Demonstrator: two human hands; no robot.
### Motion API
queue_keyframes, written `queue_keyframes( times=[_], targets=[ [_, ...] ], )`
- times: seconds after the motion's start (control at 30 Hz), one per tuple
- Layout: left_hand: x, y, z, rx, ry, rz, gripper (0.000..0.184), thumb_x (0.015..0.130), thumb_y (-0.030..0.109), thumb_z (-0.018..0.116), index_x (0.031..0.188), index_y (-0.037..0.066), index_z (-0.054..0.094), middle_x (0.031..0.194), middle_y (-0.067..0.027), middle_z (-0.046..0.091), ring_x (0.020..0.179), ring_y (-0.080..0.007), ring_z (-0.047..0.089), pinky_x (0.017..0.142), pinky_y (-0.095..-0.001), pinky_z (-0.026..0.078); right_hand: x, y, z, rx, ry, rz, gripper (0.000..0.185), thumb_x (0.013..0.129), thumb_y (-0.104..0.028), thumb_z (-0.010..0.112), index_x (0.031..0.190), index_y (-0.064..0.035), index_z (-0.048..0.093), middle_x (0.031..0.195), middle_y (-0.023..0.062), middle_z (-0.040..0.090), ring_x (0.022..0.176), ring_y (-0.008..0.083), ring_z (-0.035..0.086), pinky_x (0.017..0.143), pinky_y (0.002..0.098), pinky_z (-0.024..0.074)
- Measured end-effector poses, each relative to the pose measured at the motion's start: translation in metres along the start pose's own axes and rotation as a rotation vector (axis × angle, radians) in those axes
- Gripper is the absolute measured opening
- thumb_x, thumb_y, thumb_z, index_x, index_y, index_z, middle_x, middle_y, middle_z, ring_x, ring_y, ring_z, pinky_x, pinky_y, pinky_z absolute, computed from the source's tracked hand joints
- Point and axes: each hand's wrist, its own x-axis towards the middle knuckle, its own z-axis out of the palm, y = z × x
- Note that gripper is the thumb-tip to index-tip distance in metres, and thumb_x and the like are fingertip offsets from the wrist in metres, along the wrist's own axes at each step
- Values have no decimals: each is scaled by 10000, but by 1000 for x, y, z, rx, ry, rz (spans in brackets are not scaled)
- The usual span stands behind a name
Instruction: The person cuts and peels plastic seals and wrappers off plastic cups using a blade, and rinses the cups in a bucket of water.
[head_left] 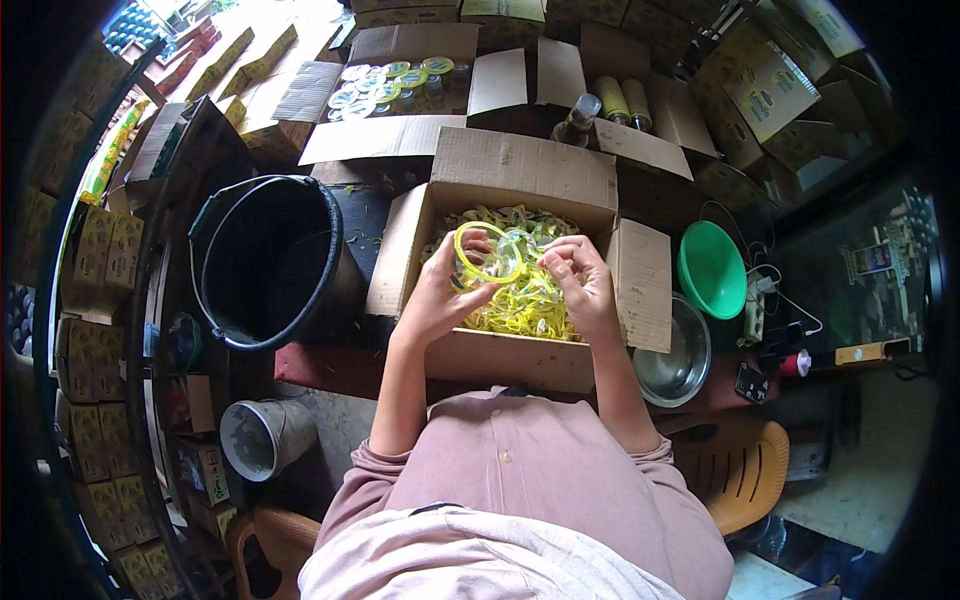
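Note:
My left hand (447, 283) is wrapped round a clear plastic tub with a yellow rim (492, 260), tilted with its round opening facing me. Close to its right side, my right hand (588, 292) is closed in a pinch, thumb against fingers. Whatever is between those fingertips is too small to make out. Both hands are over an open cardboard box (520, 165) with its flaps folded out. Inside lies a heap of small yellow-green wrapped packets (520, 318).
Behind stand a carton of yellow-lidded tubs (385, 90) and another with bottles (625, 102). A black bucket (270, 265) is at left. A green bowl (712, 270) and a metal bowl (675, 352) sit at right, near a phone (751, 383).

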Motion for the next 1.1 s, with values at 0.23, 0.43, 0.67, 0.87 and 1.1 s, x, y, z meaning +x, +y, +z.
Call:
queue_keyframes(
  times=[0.23, 0.43, 0.67, 0.87, 1.1],
  targets=[
    [-4, 1, -11, -9, 62, -38, 495, 683, 33, 648, 1132, 5, 441, 983, -83, 533, 873, -154, 515, 818, -285, 425, 10, 67, 2, -338, 241, -125, 82, 674, -79, 557, 711, -73, 630, 922, 91, 541, 896, 224, 529, 789, 329, 398],
    [-6, -1, -13, -14, 79, -50, 487, 684, 30, 645, 1127, 7, 447, 979, -82, 531, 911, -153, 514, 838, -284, 422, 9, 96, -4, -663, 119, 19, 87, 661, -196, 626, 717, -144, 668, 1094, 84, 508, 1065, 270, 442, 874, 433, 314],
    [-5, -1, -12, -29, 65, -56, 491, 686, 29, 643, 1135, 9, 445, 991, -79, 521, 913, -150, 511, 834, -281, 424, 9, 115, -14, -674, 41, 46, 148, 670, -261, 669, 780, -163, 682, 1177, 92, 473, 1125, 271, 401, 903, 436, 276],
    [-6, -3, -12, -30, 68, -38, 494, 687, 30, 645, 1138, 15, 444, 981, -75, 521, 900, -148, 508, 830, -281, 422, 11, 97, -15, -701, -13, 116, 165, 676, -245, 662, 830, -187, 679, 1238, 101, 436, 1165, 268, 371, 919, 443, 242],
    [-6, -2, -11, -34, 63, -65, 491, 688, 32, 652, 1132, 9, 443, 984, -76, 522, 915, -145, 512, 836, -279, 422, 11, 107, -16, -690, -25, 97, 114, 677, -218, 644, 782, -183, 668, 1314, 111, 371, 1199, 268, 343, 920, 459, 217]
  ],
)
